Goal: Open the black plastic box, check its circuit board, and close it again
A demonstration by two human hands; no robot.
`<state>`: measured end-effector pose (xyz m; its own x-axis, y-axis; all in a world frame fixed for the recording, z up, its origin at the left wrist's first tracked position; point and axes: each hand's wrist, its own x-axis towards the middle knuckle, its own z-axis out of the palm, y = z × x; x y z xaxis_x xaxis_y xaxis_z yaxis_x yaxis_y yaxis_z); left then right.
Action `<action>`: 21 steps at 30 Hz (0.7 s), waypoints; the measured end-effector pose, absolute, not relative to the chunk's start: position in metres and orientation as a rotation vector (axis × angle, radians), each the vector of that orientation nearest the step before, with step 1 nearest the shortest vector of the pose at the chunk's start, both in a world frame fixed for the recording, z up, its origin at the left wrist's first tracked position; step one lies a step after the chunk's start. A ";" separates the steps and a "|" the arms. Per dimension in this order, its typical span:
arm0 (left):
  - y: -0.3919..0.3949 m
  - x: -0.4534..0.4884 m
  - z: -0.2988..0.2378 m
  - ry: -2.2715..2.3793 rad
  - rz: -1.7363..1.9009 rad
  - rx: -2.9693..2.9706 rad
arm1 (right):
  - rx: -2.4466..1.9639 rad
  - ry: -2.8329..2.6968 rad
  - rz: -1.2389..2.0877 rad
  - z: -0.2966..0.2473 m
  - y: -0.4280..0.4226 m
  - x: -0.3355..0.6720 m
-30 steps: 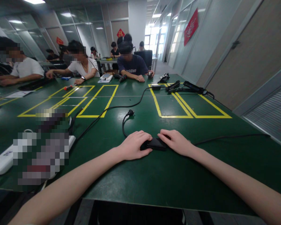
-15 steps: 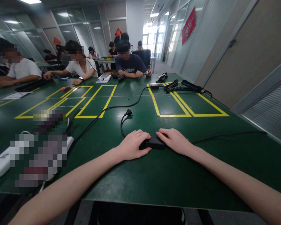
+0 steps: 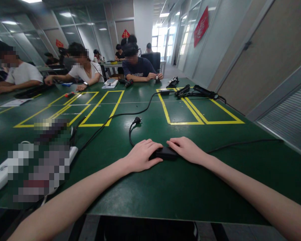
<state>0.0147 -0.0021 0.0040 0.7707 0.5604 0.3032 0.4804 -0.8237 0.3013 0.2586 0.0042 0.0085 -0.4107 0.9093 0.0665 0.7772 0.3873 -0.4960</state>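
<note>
A black power adapter [image 3: 166, 153] lies on the green table [image 3: 150, 197] in front of me. My left hand [image 3: 144, 154] grips its left end, thumb on the near side and fingers over the far side. On its right end my right hand [image 3: 185, 150] is closed, with the fingertips at the far edge and partly hidden. A short black cord with a power plug [image 3: 137, 120] curves away beyond my left hand. From behind my right wrist a thin black cable [image 3: 245, 143] runs to the table's right edge.
White power strips [image 3: 1, 175] stand at the left, partly blurred out. Another black cable [image 3: 130, 114] crosses the table towards black cable bundles [image 3: 200, 92] at the far right. Yellow tape [image 3: 188, 124] marks rectangles. Several people sit across the table, near a drill [image 3: 128, 83].
Both hands stay on the adapter, almost still. The whole view has shifted slightly. Across the table, the person in the dark shirt has moved their hands a little.
</note>
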 end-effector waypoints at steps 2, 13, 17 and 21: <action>-0.003 0.015 0.003 0.808 0.558 2.779 | -1.455 -2.338 0.583 0.009 0.005 0.260; -0.001 0.017 0.004 0.848 0.525 2.911 | -1.168 -2.591 0.642 0.021 -0.004 0.271; -0.001 0.017 0.005 0.858 0.529 2.958 | -1.202 -2.674 0.506 0.024 -0.008 0.271; -0.002 0.014 0.006 0.813 0.558 2.976 | -1.146 -2.737 0.426 0.024 -0.007 0.268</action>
<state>0.0142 -0.0017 0.0062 0.8020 0.4938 0.3360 0.4914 -0.8653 0.0987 0.2685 -0.0072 0.0238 -0.6990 0.7148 0.0232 0.6739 0.6691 -0.3133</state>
